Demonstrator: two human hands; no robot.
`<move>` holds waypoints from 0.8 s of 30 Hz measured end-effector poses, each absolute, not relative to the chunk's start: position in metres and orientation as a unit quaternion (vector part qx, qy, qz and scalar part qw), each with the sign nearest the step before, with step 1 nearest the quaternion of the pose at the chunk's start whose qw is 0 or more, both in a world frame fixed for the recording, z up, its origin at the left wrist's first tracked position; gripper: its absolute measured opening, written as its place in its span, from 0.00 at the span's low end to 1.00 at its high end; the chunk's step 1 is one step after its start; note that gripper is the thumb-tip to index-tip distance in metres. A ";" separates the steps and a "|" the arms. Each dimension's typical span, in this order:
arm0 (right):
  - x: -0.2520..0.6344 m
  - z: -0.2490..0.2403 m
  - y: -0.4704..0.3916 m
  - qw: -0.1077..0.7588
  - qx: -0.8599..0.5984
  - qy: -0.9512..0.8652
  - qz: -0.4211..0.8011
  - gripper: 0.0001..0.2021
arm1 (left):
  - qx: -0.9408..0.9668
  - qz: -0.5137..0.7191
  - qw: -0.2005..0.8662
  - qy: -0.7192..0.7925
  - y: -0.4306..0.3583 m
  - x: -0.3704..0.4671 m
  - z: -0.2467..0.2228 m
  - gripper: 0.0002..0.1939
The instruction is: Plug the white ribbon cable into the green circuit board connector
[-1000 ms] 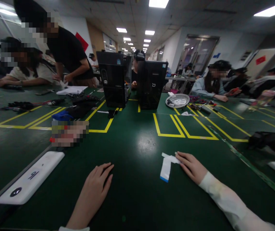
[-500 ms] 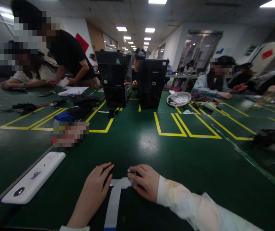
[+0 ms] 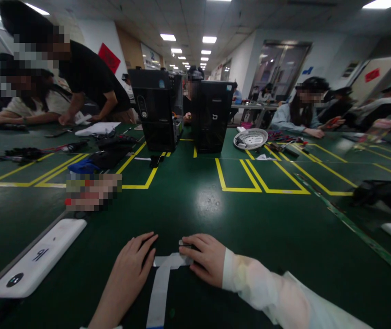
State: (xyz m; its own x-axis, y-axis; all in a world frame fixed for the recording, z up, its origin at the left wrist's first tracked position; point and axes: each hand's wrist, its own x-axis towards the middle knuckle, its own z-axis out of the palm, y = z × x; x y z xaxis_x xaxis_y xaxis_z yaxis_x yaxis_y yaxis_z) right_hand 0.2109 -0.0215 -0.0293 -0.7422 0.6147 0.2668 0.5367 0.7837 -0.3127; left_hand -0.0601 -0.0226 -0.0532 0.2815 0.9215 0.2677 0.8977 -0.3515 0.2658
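Note:
A white flat ribbon strip (image 3: 159, 288) lies on the green table (image 3: 209, 205), running from between my hands toward me. My left hand (image 3: 130, 267) rests flat on the table, its fingertips at the strip's left top end. My right hand (image 3: 204, 257) lies palm down with curled fingers pressing the strip's right top end, where a small dark part (image 3: 183, 243) shows under the fingertips. Neither hand lifts anything.
A white oblong device (image 3: 36, 263) lies at the near left. Two black computer cases (image 3: 157, 109) (image 3: 212, 114) stand upright mid-table inside yellow tape lines. A white basket (image 3: 252, 138), tools and cables lie further back. Several people work around the tables.
My right hand slid the white strip from the right side over to the middle, beside my left hand. In the last half second both hands stay nearly still.

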 end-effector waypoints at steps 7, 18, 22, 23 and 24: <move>0.215 -0.033 -0.020 0.174 -0.310 -0.927 0.117 0.25 | 0.804 0.181 0.027 0.566 -0.020 -0.062 -0.053 0.23; 0.244 -0.028 -0.008 0.157 -0.305 -0.935 0.095 0.34 | 0.801 0.179 0.032 0.570 -0.018 -0.066 -0.057 0.25; 0.310 -0.036 0.028 0.191 -0.462 -0.866 -0.017 0.31 | 0.799 0.156 0.040 0.580 -0.017 -0.070 -0.061 0.26; 0.334 -0.038 0.036 0.189 -0.521 -0.832 -0.041 0.30 | 0.799 0.153 0.042 0.580 -0.017 -0.070 -0.062 0.26; 0.359 -0.039 0.043 0.184 -0.591 -0.782 -0.066 0.29 | 0.799 0.151 0.044 0.580 -0.017 -0.071 -0.062 0.26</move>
State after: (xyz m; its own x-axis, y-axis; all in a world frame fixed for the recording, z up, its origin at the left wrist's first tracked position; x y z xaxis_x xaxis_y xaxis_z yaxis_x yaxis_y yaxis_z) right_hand 0.3593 0.0428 -0.0392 -0.2330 0.9008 0.3666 0.9497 0.2919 -0.1138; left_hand -0.0709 -0.0166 -0.0619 0.2809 0.9407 0.1903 0.9139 -0.3227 0.2463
